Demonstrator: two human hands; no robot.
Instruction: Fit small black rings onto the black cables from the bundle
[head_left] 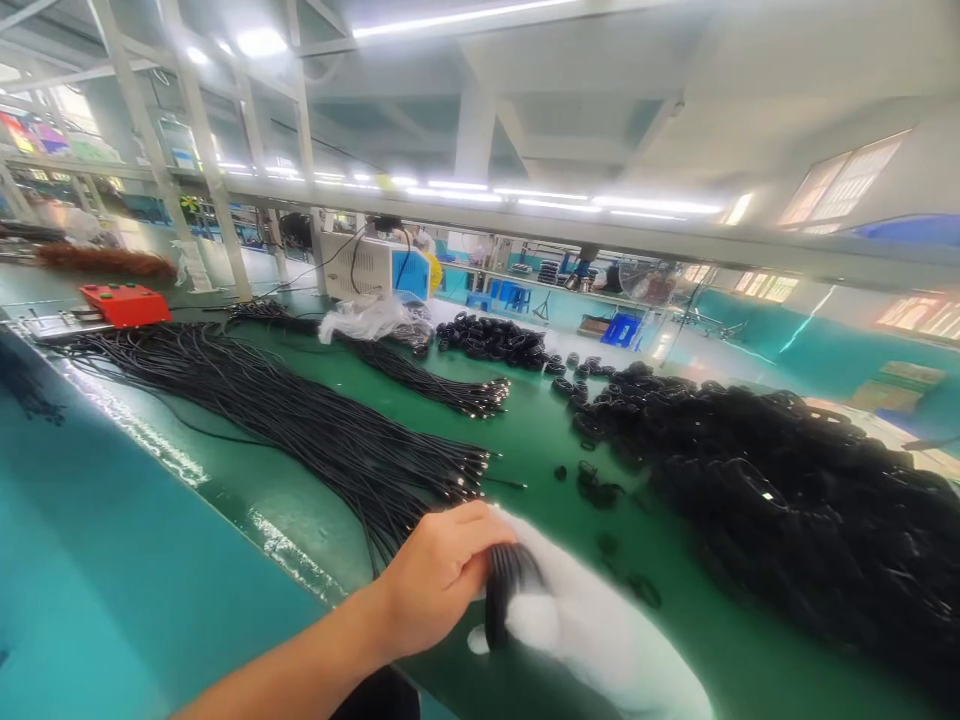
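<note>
My bare left hand (442,575) reaches in from the lower left and pinches a small coil of black cable (506,595) over the green table's (540,430) front part. My right hand (600,640), in a white glove and blurred by motion, wraps around the same coil from the right, with a white fingertip showing on the coil's left side. Just beyond my left hand lie the metal-tipped ends of a large bundle of straight black cables (300,420).
A big heap of coiled black cables (787,500) fills the table's right side, with loose coils (592,485) before it. Farther back lie a second straight bundle (427,380), a smaller coil pile (491,340), a plastic bag (367,320), a red box (124,303) and a white machine (367,265).
</note>
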